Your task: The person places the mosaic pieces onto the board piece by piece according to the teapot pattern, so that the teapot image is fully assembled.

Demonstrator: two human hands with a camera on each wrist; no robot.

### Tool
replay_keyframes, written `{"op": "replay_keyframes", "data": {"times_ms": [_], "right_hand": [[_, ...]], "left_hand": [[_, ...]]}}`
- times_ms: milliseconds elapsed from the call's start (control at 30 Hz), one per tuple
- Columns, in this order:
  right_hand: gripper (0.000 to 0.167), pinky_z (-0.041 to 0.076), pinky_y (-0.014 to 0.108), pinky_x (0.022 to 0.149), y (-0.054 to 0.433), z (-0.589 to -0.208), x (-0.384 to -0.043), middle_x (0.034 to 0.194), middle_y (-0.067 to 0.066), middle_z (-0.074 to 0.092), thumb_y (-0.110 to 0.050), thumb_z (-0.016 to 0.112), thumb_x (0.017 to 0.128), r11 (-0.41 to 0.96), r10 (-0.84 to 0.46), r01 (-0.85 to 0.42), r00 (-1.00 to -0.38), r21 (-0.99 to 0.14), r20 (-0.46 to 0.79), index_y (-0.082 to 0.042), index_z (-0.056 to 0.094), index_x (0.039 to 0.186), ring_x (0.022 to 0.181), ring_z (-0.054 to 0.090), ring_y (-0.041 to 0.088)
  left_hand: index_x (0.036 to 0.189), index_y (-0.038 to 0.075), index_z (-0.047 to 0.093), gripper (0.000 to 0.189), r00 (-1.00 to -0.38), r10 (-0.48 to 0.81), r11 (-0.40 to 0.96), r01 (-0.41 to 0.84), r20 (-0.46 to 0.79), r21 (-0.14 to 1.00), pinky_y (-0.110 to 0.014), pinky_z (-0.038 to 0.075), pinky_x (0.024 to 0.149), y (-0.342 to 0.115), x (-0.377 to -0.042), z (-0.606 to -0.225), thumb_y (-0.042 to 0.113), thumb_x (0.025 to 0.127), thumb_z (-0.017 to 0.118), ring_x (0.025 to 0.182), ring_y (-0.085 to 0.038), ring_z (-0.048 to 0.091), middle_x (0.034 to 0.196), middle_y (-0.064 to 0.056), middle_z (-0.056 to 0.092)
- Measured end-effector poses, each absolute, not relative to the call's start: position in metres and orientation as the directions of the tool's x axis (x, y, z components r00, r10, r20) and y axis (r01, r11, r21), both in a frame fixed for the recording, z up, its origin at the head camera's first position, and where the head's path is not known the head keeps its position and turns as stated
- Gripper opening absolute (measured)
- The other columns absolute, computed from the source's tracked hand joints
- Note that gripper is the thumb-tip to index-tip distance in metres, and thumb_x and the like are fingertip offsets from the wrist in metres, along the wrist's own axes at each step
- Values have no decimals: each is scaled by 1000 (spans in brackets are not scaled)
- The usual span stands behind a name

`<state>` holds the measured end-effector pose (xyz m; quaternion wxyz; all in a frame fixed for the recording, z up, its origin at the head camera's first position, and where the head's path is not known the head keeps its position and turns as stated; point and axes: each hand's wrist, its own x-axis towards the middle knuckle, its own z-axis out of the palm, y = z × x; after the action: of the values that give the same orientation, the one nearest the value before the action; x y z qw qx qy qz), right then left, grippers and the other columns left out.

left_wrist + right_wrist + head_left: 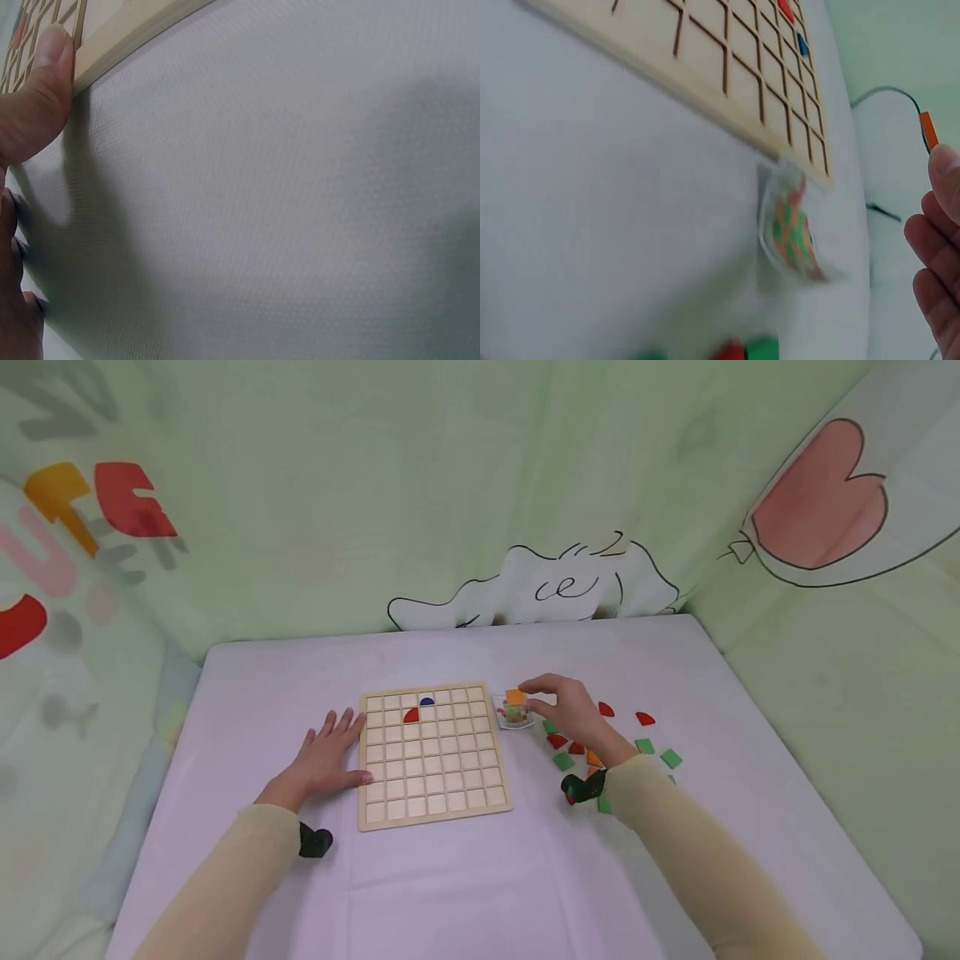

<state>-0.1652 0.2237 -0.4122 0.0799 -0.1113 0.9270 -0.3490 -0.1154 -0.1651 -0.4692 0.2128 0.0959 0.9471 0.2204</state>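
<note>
A square wooden grid board [435, 758] lies on the table, with a red quarter-circle piece [412, 716] and a blue rounded piece [427, 702] in cells of its far rows. Fingers spread, my left hand [322, 762] rests along the board's left edge; in the left wrist view its thumb [52, 56] lies over the frame. My right hand [568, 706] pinches an orange square tile [514, 697] between thumb and fingertips, raised above a small printed card [786, 225]. This card, with a coloured pattern, lies by the board's right edge, its edges curling up.
To the right, loose red quarter-circles [646, 718], green squares [671, 758] and orange pieces [594, 758] lie scattered, some hidden under my right forearm. A pale cloth covers the table [450, 893], and printed fabric [337, 527] hangs behind and at the sides.
</note>
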Motion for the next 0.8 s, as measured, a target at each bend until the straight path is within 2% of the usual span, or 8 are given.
{"op": "replay_keyframes", "data": {"times_ms": [200,533,800], "right_hand": [[32,49,51,110,178,-429,-170,130,13,69,-13,72,95,713,-322,-172,-942,-679,-99,-5,71,127,126,61,32],[31,52,44,107,123,-454,-184,128,11,70,-17,70,98,759,-403,-246,-905,-603,-138,-6,71,127,124,64,29],[30,56,42,101,101,-459,-189,123,9,71,-20,70,98,801,-427,-334,-900,-497,-84,-7,72,125,116,68,27]], "left_hand": [[164,4,14,106,-890,271,887,82,-367,455,-68,1,125,-165,-116,-469,42,89,78,158,-46,-4,171,-22,4],[164,5,14,105,-887,271,884,76,-373,461,-67,1,125,-164,-116,-471,41,89,77,158,-45,-5,172,-21,4],[164,6,14,104,-894,264,886,78,-361,456,-67,2,125,-165,-117,-470,40,89,78,159,-44,-3,172,-20,5]]}}
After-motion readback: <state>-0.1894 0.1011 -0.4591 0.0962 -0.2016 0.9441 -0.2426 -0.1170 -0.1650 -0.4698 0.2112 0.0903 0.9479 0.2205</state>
